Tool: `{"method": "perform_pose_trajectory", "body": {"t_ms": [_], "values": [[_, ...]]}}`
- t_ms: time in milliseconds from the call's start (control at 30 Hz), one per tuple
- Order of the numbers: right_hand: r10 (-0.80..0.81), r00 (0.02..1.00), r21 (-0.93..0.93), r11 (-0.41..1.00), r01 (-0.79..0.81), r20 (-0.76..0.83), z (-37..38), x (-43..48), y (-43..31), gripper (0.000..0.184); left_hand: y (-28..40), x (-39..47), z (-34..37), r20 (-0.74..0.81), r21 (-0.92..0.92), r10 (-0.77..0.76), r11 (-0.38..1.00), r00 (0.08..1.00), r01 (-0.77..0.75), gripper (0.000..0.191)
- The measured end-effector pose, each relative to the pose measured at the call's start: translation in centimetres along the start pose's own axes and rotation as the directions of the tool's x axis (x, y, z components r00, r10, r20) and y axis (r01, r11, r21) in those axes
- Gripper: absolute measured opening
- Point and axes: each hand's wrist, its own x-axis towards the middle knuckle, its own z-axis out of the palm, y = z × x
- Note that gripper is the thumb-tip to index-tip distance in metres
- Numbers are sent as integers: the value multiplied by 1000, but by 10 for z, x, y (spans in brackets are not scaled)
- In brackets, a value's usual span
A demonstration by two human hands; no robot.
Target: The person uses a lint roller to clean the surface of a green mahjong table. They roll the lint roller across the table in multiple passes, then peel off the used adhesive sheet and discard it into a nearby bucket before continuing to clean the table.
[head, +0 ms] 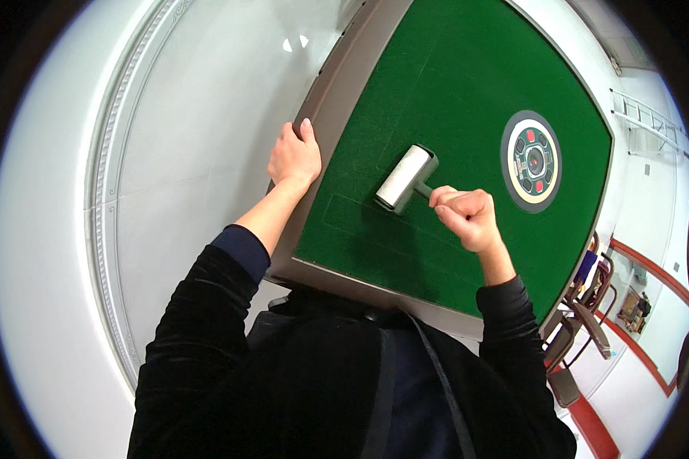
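Observation:
My right hand (465, 215) grips the short handle of a lint roller (405, 177), whose white sheet cylinder faces up and left. The roller's head is over the green felt (448, 86) of an automatic mahjong table; I cannot tell whether it touches the cloth. A dark shadow falls on the felt below it. My left hand (295, 155) holds the table's brown-grey rim (344, 103) on the left side, its fingers going over the outer edge. Set in the felt, right of the roller, is a round control panel (534, 162) with red and dark buttons.
A pale tiled floor (206, 132) with a patterned border lies left of the table. Stacked brown chairs (585, 321) stand at the lower right. Farther off, a metal ladder (646, 117) leans near the white wall. My torso is close to the table's near edge.

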Motion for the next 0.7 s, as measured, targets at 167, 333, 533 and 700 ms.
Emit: {"method": "perform_pose_trajectory", "body": {"t_ms": [167,333,533,700], "values": [[-86,991,-148,984,100,100,20,66,17,36,5,1,4,4,17,38,999,999,-38,58],[99,976,-142,987,-72,195,-18,38,-2,42,-4,3,1,-12,24,12,1000,1000,-12,57],[12,981,-76,997,3,194,14,75,13,42,0,3,6,-40,8,56,998,998,-56,55],[31,973,-105,994,-7,227,-18,43,1,40,-1,2,-1,-3,14,-2,1000,1000,2,55]]}}
